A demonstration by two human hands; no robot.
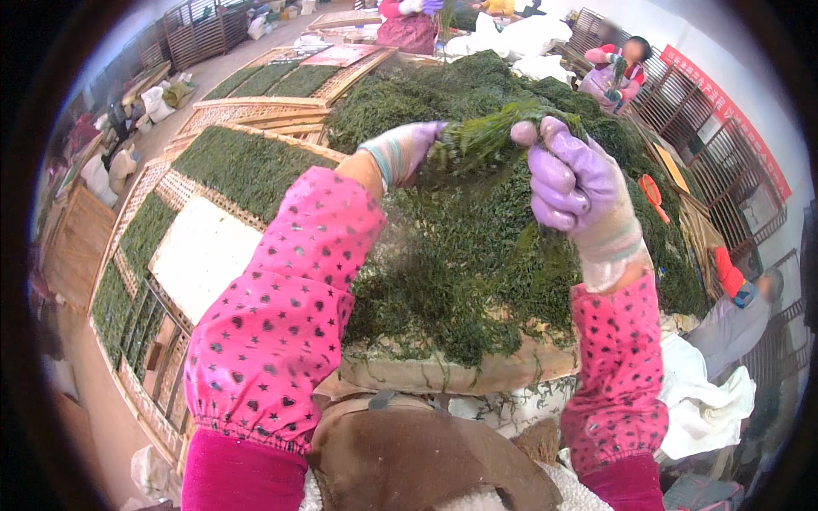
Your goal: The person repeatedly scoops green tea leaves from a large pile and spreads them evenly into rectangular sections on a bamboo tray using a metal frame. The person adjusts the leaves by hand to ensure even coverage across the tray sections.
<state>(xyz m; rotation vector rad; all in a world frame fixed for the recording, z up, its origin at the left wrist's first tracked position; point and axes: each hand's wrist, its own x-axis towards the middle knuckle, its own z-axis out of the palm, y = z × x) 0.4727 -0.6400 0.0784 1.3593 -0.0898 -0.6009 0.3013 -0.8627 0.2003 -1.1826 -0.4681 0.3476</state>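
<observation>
I see my two gloved hands closed on one bunch of green strands (490,136): left hand (405,152) grips its left end, right hand (575,183) its right, above one big green heap (477,255); four lattice trays (247,166) lie leftward.

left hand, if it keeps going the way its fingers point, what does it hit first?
The green bunch it already grips, then probably the right hand holding the other end. Depth is unclear.

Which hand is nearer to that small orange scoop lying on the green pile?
Right. The right hand grips the bunch of green strands just left of the orange scoop; the left hand is farther left.
</observation>
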